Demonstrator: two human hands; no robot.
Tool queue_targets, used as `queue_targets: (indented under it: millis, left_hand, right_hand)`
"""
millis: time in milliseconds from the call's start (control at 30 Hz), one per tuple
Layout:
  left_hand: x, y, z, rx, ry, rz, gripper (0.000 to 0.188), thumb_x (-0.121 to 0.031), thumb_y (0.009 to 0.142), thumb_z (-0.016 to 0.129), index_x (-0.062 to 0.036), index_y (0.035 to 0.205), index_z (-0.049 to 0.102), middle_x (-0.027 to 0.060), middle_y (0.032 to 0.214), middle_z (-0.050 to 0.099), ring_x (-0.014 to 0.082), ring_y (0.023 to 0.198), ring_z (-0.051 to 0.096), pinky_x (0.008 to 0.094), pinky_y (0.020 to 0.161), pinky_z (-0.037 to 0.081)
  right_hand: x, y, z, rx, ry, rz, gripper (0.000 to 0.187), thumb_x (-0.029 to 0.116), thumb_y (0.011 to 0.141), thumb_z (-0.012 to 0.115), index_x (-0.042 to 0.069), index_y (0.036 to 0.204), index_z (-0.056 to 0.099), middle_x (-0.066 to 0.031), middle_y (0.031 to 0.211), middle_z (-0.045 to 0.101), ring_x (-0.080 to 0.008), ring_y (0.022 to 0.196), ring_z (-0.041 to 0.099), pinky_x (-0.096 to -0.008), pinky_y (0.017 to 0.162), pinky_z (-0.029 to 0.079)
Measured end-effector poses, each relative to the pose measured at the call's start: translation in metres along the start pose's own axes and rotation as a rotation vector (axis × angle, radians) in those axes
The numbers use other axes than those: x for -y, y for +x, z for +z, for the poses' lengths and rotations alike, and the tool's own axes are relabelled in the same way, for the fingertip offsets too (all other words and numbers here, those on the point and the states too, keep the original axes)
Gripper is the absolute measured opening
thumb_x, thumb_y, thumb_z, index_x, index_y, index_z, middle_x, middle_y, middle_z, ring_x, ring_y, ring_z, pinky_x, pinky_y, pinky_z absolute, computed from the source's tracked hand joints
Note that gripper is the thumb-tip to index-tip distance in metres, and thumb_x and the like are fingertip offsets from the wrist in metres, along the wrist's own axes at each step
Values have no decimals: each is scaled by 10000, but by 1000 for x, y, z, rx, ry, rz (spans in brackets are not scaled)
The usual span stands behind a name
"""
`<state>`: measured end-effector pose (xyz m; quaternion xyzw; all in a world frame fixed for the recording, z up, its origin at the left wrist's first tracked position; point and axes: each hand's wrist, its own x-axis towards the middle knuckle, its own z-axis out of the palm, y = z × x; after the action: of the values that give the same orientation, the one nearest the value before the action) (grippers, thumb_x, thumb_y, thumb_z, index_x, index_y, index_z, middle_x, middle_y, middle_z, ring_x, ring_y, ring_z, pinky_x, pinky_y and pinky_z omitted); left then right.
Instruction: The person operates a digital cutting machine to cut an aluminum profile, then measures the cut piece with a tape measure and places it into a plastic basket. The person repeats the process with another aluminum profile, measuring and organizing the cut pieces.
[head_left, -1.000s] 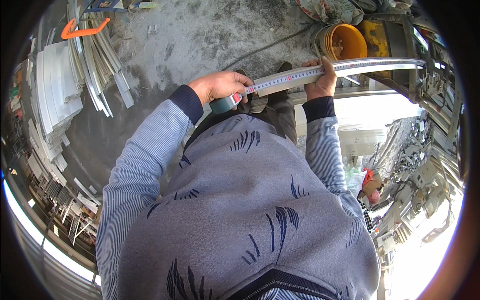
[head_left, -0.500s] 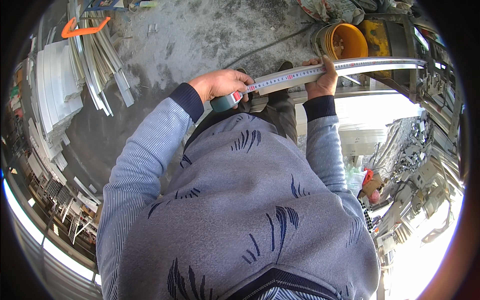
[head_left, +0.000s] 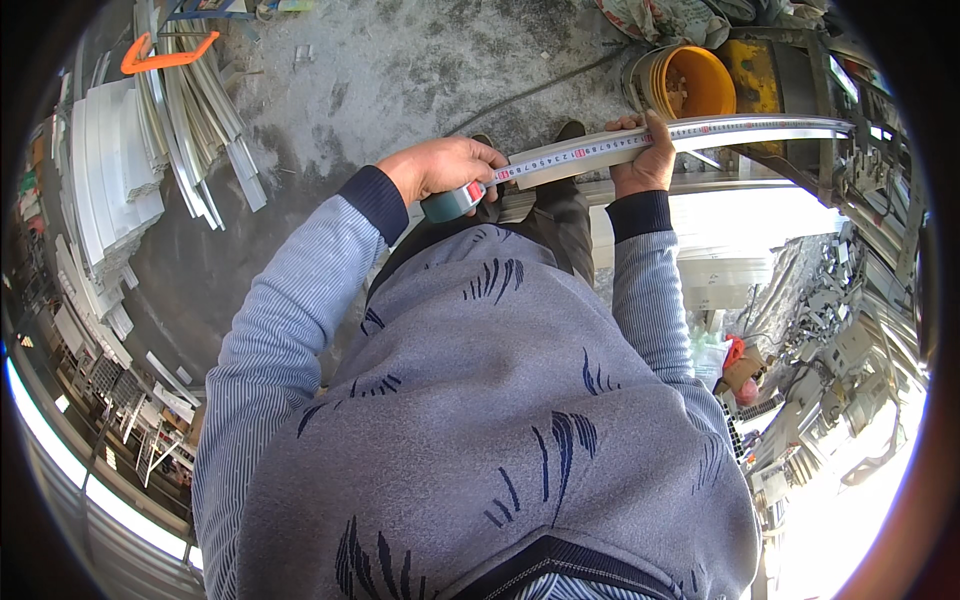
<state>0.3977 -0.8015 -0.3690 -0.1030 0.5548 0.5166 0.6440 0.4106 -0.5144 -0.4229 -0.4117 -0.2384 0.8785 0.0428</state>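
A tape measure with a dark green case and a red patch is gripped in my left hand. Its white blade runs out to the right, along a long pale metal strip. My right hand is wrapped round that strip and the blade lying on it, with the thumb on top. The strip's near end stops a little right of the tape case, so a short stretch of blade spans the gap. The far end of both reaches the frame at the right; how it ends there is too small to tell.
An orange-yellow bucket stands beyond my right hand. Long metal profiles are stacked at the left, with an orange handle-like frame over them. White panels lie right of my right forearm, and offcuts are heaped farther right.
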Motion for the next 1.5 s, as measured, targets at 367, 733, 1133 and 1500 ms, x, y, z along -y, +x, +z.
queue_targets:
  millis: [367,733,1133,1500]
  left_hand:
    - [0,1,0,-15,11,8,399,-82,933,531,56,1306,566,125,920,707,162,655,669,282,593,561]
    - [-3,-1,3,-55,22,0,376,-85,938,531,51,1283,590,117,911,707,162,668,667,287,595,572]
    - [-2,1,2,-55,42,12,366,-83,949,528,45,1286,591,123,924,707,160,703,675,293,610,586]
    - [-2,0,5,-83,58,24,341,-71,918,532,0,1230,651,91,905,715,129,719,647,289,625,563]
  right_hand:
    - [0,1,-1,27,15,13,188,49,785,730,32,813,546,-104,710,566,-224,679,593,-402,741,555]
    - [0,-4,5,-5,14,7,169,39,808,699,40,831,531,-96,695,546,-215,663,575,-397,722,548]
    - [0,-3,5,-11,-8,-2,171,52,819,694,38,819,524,-96,689,544,-214,659,574,-389,733,549]
    - [0,-1,2,-2,-17,-5,167,61,822,693,36,795,530,-102,698,553,-223,677,580,-402,744,550]
